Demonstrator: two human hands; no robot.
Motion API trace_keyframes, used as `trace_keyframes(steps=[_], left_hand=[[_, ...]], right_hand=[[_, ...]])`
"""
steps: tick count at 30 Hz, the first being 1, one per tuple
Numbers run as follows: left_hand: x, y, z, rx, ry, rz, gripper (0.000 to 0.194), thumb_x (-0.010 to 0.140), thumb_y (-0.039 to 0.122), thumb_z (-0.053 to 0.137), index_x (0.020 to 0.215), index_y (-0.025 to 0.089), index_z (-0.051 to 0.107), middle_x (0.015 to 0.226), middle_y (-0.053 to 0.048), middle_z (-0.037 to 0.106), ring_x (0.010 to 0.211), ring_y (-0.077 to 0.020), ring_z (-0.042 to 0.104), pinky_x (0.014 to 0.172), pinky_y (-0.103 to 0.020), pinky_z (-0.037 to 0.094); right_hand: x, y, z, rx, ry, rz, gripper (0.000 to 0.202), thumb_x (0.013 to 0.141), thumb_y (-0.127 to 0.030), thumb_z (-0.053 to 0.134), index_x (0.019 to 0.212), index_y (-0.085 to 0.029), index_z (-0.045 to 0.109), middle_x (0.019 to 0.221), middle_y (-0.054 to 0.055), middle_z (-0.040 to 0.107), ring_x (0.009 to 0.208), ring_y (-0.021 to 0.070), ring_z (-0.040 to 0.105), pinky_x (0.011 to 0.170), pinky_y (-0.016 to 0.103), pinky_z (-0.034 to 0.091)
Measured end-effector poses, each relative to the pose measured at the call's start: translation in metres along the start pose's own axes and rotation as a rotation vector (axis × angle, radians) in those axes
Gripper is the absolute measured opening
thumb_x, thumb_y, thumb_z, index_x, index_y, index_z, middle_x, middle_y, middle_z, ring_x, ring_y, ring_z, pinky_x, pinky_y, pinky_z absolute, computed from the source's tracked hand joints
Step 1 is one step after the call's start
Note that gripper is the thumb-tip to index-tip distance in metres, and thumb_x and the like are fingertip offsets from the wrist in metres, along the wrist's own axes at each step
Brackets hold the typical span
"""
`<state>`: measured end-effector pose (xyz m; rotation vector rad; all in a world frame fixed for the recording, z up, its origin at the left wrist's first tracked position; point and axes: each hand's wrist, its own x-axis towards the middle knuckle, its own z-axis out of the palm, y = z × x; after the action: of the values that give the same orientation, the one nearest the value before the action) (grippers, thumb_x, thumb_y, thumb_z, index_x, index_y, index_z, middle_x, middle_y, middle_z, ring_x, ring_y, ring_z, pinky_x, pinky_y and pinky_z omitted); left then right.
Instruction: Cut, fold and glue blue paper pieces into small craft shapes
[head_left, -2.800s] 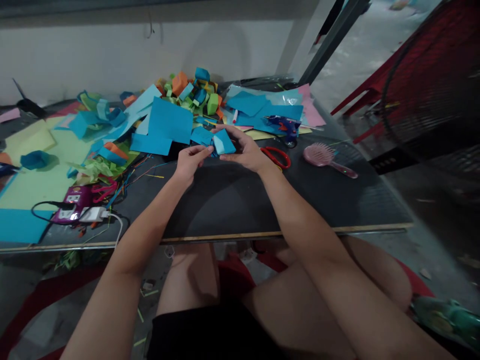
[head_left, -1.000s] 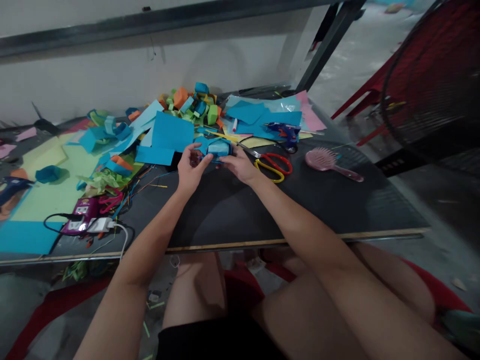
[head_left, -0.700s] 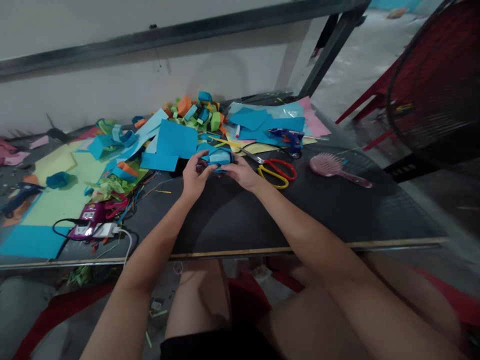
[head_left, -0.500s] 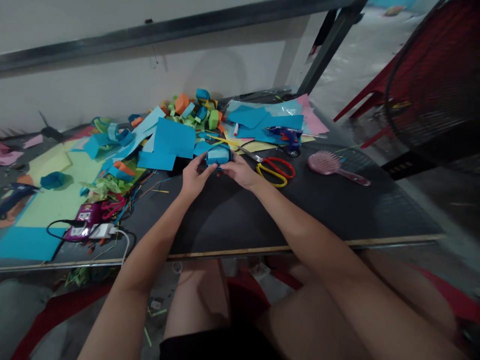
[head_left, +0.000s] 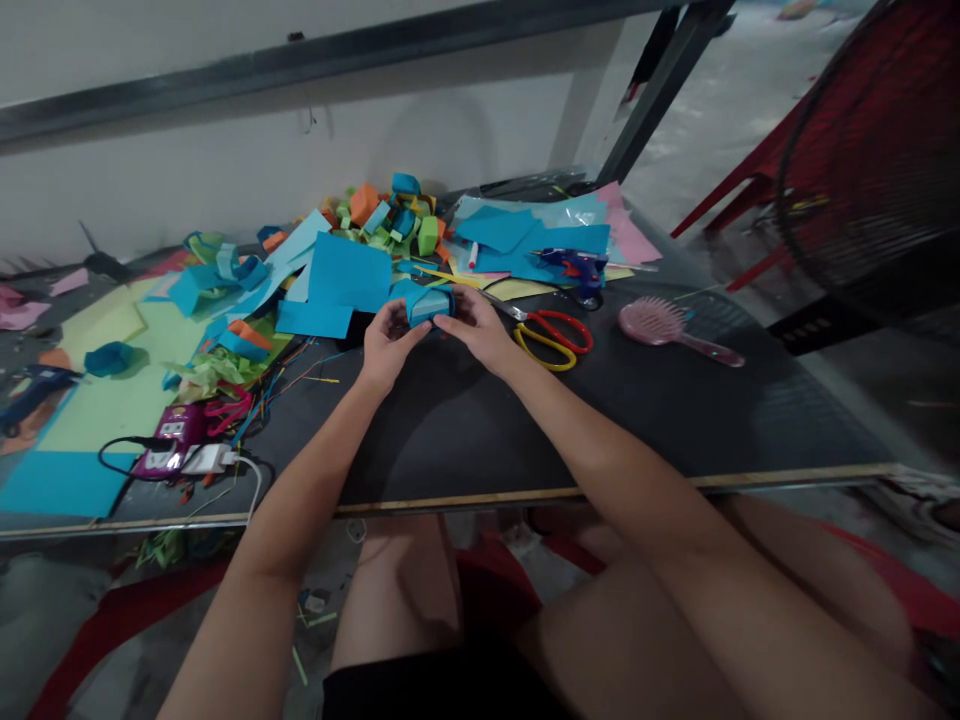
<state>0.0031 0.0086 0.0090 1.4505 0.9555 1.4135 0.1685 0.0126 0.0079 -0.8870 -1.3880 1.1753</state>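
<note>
Between my two hands is a small blue folded paper box (head_left: 429, 305), dark blue with a lighter blue face. My left hand (head_left: 388, 345) grips its left side, thumb along the near edge. My right hand (head_left: 480, 330) holds the right side with thumb and fingers, partly hiding it. Just right of my right hand lie scissors (head_left: 555, 338) with one red and one yellow handle loop. Flat blue paper sheets (head_left: 349, 272) lie behind my left hand. A heap of small folded paper pieces (head_left: 382, 215) in orange, green and blue is farther back.
A blue glue gun (head_left: 577, 268) rests on paper sheets at the back right, near a pink hairbrush (head_left: 652, 322). On the left are a purple power strip (head_left: 172, 435) with cords, another glue gun (head_left: 34, 392) and green paper (head_left: 112, 410). A fan (head_left: 877, 170) stands at right.
The paper box has been turned a little and shifted slightly left in my hands. My right hand's fingers have spread around its side. The things on the table stay in place.
</note>
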Motion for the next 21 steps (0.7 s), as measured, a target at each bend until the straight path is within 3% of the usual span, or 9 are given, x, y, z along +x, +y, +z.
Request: trace_keyframes(steps=[8, 15, 21], left_hand=[[0.002, -0.0015, -0.002, -0.005, 0.034, -0.037, 0.053, 0.062, 0.048, 0.082, 0.102, 0.021, 0.06, 0.1, -0.006, 0.07, 0.096, -0.0211, 0.067, 0.088, -0.037, 0.054], [0.0013, -0.003, -0.0008, -0.002, 0.009, -0.071, 0.058, 0.059, 0.047, 0.083, 0.105, 0.02, 0.061, 0.105, -0.008, 0.07, 0.1, -0.0236, 0.066, 0.09, -0.042, 0.054], [0.0007, -0.0014, 0.0002, -0.04, -0.028, -0.112, 0.058, 0.058, 0.051, 0.082, 0.102, 0.018, 0.064, 0.104, -0.009, 0.071, 0.101, -0.0258, 0.066, 0.091, -0.044, 0.053]], right_hand=[[0.0016, -0.0006, -0.0069, -0.006, -0.029, -0.038, 0.064, 0.062, -0.056, 0.079, 0.113, -0.024, 0.059, 0.114, 0.007, 0.065, 0.112, 0.0266, 0.06, 0.101, 0.046, 0.049], [0.0032, 0.0044, -0.0059, -0.094, 0.077, -0.043, 0.062, 0.068, -0.066, 0.07, 0.11, -0.021, 0.061, 0.105, 0.009, 0.068, 0.102, 0.0258, 0.064, 0.093, 0.045, 0.053], [0.0002, 0.0016, -0.0057, -0.207, 0.085, -0.054, 0.065, 0.073, -0.07, 0.062, 0.114, -0.021, 0.06, 0.104, 0.009, 0.068, 0.098, 0.0253, 0.064, 0.088, 0.044, 0.054]])
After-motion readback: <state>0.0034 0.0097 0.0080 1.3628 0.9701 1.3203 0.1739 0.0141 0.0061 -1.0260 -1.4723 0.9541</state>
